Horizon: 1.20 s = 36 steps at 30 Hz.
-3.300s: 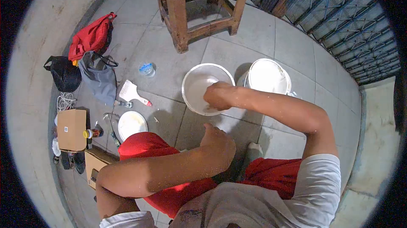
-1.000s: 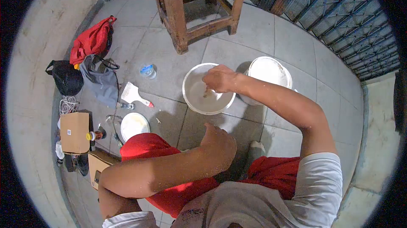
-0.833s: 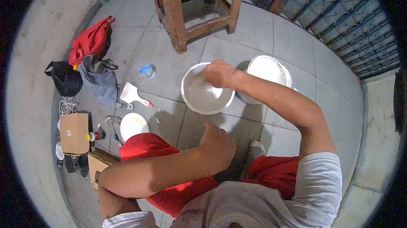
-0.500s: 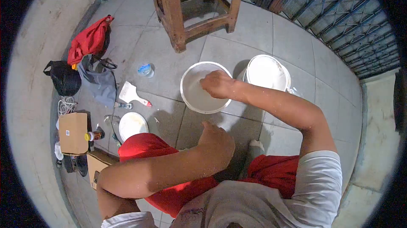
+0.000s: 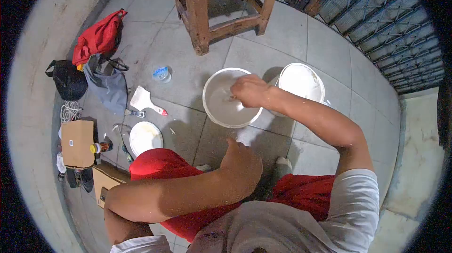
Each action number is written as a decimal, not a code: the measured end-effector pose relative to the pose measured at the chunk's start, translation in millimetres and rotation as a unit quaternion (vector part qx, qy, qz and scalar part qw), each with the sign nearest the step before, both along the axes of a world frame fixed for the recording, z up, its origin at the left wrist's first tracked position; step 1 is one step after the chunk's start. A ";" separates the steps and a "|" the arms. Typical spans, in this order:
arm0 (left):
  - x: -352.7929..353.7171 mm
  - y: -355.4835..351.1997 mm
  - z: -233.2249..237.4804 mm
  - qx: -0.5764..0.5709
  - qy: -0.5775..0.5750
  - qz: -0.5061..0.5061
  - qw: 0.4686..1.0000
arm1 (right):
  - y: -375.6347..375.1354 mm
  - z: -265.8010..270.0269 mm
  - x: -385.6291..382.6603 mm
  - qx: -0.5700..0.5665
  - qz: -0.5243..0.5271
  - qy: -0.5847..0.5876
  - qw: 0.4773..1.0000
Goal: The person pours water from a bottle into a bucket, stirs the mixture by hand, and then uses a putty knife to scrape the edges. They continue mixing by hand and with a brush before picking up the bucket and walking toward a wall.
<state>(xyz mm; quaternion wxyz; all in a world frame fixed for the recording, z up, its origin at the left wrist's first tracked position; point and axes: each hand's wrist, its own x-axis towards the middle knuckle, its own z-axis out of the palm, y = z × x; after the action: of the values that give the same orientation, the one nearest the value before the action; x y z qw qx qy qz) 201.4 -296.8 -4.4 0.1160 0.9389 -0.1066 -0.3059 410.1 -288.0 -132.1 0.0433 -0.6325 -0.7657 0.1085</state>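
Bucket (image 5: 213, 100) on the floor (image 5: 186, 55), right hand (image 5: 249, 90) swinging from its middle toward its right rim, curled, hold unclear; the work inside looks unfinished. Left hand (image 5: 242, 160), nearside, grip unreadable.

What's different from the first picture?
The right hand has moved up the open bucket, from its near side toward the far side. The left hand, brush and wooden stool stayed put.
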 end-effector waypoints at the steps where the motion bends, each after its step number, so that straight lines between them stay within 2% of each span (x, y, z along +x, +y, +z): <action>1: 1.5 0.7 1.1 -0.020 0.012 0.001 1.000 | 4.4 1.7 1.6 0.012 -0.003 -0.017 1.000; 3: 1.7 1.1 -0.2 -0.021 0.009 0.001 1.000 | 14.5 4.0 0.6 0.023 -0.002 -0.034 0.999; 5: 3.0 3.3 1.9 -0.021 0.009 0.003 1.000 | 24.4 2.7 -3.2 -0.054 -0.012 -0.080 0.995; 7: 7.4 6.8 11.6 -0.012 0.055 -0.006 0.998 | 29.9 -0.8 -4.1 -0.042 -0.002 -0.082 0.996; 11: 5.3 11.9 17.5 -0.015 0.045 -0.021 0.999 | 27.9 13.7 -8.6 -0.057 -0.025 -0.091 0.994; 14: -4.7 12.0 15.1 -0.007 0.030 -0.012 0.999 | 20.6 5.6 -10.1 -0.036 -0.044 -0.071 0.996; 16: -12.6 16.6 10.1 -0.018 -0.110 -0.013 0.994 | 18.3 1.0 -14.2 -0.035 -0.057 -0.075 0.995; 17: -13.8 16.2 7.8 -0.021 -0.112 -0.013 0.993 | 17.5 -0.7 -15.0 -0.031 -0.071 -0.078 0.994; 21: -14.0 20.0 7.6 -0.015 -0.048 -0.019 0.999 | 16.0 -5.3 -17.4 0.005 -0.084 -0.055 0.995; 23: -10.2 24.3 10.0 -0.015 -0.031 -0.012 0.999 | 15.2 -2.5 -19.8 -0.009 -0.103 -0.054 0.993; 25: -6.4 28.6 18.0 -0.072 0.043 0.008 0.996 | 15.3 0.0 -23.3 -0.032 -0.110 -0.064 0.991; 26: -7.5 28.2 16.6 -0.073 0.042 0.007 0.996 | 14.5 1.0 -25.3 -0.054 -0.119 -0.074 0.989; 30: -8.6 30.2 13.4 -0.063 -0.018 -0.016 0.998 | 14.1 2.5 -30.8 -0.054 -0.147 -0.067 0.985; 32: -9.5 26.3 9.5 -0.060 -0.029 -0.030 0.997 | 17.6 4.2 -26.2 -0.083 -0.116 -0.074 0.987; 34: -11.5 21.4 3.0 -0.027 -0.098 -0.005 0.995 | 20.4 8.5 -20.6 -0.087 -0.112 -0.083 0.986; 36: -8.4 15.8 3.5 -0.025 -0.069 -0.010 0.997 | 22.3 13.2 -21.8 -0.089 -0.105 -0.087 0.987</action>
<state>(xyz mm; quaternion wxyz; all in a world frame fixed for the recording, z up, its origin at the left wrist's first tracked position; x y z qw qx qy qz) 193.1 -281.0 -0.9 0.1289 0.9534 -0.1310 -0.2391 388.3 -265.7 -118.9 -0.0689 -0.7180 -0.6829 0.1153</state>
